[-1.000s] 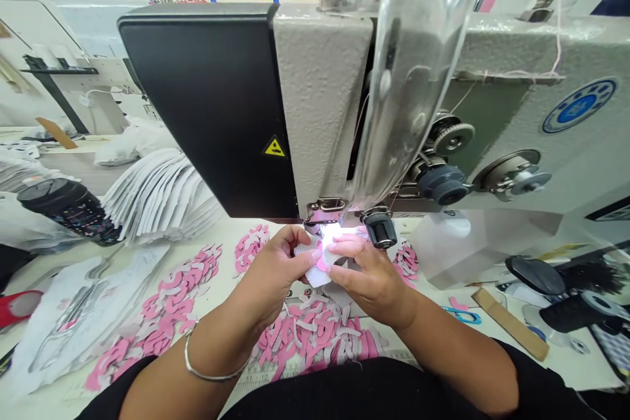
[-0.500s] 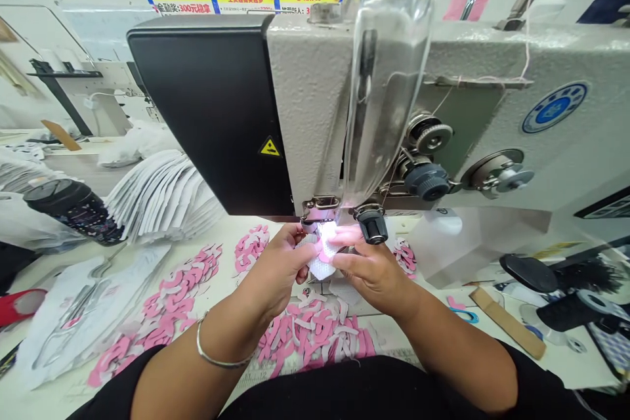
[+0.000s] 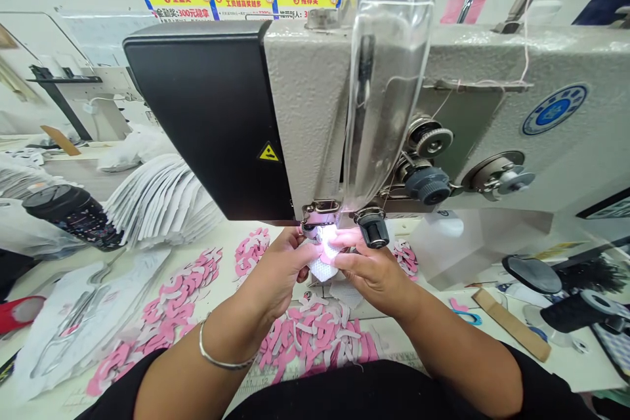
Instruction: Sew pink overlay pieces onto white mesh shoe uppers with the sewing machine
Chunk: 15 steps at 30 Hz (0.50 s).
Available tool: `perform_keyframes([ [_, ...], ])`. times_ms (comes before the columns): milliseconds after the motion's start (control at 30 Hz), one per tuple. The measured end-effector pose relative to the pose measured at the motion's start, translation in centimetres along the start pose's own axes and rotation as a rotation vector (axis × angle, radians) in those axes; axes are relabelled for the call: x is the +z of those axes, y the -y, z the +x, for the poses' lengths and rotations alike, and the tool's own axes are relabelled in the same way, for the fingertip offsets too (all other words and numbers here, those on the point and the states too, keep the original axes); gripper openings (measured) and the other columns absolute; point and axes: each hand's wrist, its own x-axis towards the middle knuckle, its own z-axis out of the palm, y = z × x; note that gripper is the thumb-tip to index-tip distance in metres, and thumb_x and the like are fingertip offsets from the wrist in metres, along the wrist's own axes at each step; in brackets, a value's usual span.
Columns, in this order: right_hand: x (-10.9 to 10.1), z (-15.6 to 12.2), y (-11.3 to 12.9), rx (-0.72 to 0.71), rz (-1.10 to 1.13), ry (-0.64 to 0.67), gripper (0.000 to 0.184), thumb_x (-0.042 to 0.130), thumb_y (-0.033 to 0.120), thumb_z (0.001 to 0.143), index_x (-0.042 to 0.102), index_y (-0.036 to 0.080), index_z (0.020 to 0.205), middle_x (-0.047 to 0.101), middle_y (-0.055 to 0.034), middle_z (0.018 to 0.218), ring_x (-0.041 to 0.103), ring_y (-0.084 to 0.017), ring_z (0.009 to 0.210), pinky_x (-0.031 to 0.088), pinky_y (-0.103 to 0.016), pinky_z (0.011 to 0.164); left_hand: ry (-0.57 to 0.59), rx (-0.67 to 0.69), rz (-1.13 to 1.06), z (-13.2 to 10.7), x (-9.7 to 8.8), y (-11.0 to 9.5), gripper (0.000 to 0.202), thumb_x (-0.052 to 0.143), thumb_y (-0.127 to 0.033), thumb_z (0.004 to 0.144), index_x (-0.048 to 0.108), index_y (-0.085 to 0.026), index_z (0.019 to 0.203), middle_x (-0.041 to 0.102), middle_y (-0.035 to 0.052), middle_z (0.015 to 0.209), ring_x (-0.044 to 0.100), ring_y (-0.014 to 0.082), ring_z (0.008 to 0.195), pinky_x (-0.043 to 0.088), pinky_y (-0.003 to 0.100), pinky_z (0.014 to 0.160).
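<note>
My left hand (image 3: 281, 264) and my right hand (image 3: 373, 275) pinch a small white mesh fabric piece (image 3: 322, 269) from both sides, right below the presser foot (image 3: 317, 218) of an industrial sewing machine (image 3: 315, 105). A pink strip (image 3: 331, 251) lies on the mesh, partly hidden by my fingers and blurred by the bright work light. The needle is hidden. A transparent plastic guard (image 3: 386, 85) hangs in front of the machine head. A loose pile of pink and white foam strips (image 3: 315, 341) sits just below my wrists.
More pink strip piles (image 3: 172, 305) lie left of my arms, beside a stack of white fabric pieces (image 3: 162, 203) and a black patterned flask (image 3: 73, 220). To the right are a cardboard strip (image 3: 509, 325), blue-handled snips (image 3: 467, 317) and a translucent plastic sheet (image 3: 472, 246).
My hands have drawn closer together, and the mesh piece has turned slightly beneath the presser foot. The view has shifted a little.
</note>
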Motion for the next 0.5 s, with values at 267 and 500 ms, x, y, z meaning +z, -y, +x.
perform_keyframes([
  [267, 0.11, -0.17, -0.22, 0.032, 0.010, 0.025, 0.022, 0.053, 0.014, 0.093, 0.068, 0.028, 0.101, 0.062, -0.0049, 0.099, 0.060, -0.020, 0.100, 0.049, -0.040, 0.088, 0.018, 0.028, 0.020, -0.01, -0.08, 0.55, 0.024, 0.068, -0.025, 0.073, 0.056, -0.020, 0.094, 0.054, -0.0054, 0.078, 0.039, 0.0038, 0.049, 0.028, 0.020, 0.045],
  [500, -0.05, -0.30, -0.60, 0.105, 0.039, 0.091, 0.021, 0.055, 0.017, 0.093, 0.070, 0.031, 0.100, 0.062, -0.0032, 0.095, 0.060, -0.020, 0.097, 0.048, -0.039, 0.088, 0.011, 0.052, 0.097, -0.85, 0.29, 0.62, 0.025, 0.064, -0.030, 0.079, 0.053, -0.022, 0.100, 0.053, -0.0047, 0.074, 0.039, 0.0062, 0.050, 0.030, 0.021, 0.047],
])
